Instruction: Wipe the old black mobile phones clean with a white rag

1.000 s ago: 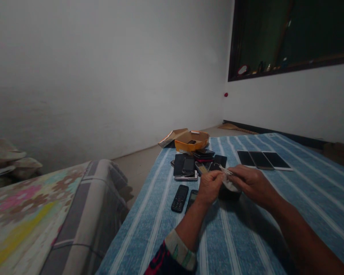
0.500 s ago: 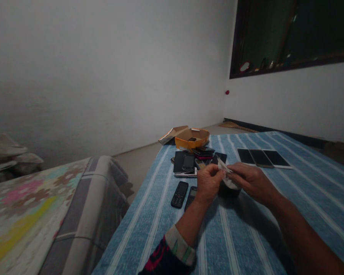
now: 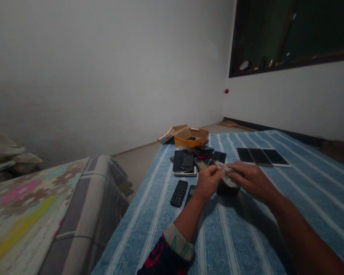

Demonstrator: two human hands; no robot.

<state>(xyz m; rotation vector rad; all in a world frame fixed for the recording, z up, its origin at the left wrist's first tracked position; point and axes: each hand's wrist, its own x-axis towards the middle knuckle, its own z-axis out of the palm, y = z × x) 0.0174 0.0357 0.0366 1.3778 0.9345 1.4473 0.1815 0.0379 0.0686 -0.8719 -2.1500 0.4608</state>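
Observation:
My left hand (image 3: pixel 208 182) and my right hand (image 3: pixel 250 179) meet over the blue striped cloth (image 3: pixel 246 229), both pinching a small white crumpled piece (image 3: pixel 226 173), perhaps a cloth or wipe. A dark object (image 3: pixel 227 189) lies on the cloth just under my hands. Left of my left hand lie a black keypad phone (image 3: pixel 179 193) and a second dark phone (image 3: pixel 190 192). A pile of phones (image 3: pixel 189 162) sits just beyond my hands.
An orange cardboard box (image 3: pixel 190 138) with its flap open stands at the cloth's far edge. Three dark smartphones (image 3: pixel 262 156) lie side by side at the right. A flower-patterned mattress (image 3: pixel 31 202) lies at the left. White walls and a dark window frame (image 3: pixel 289 34) stand behind.
My hands have stayed together on the white piece, with only small finger shifts. The view has moved slightly.

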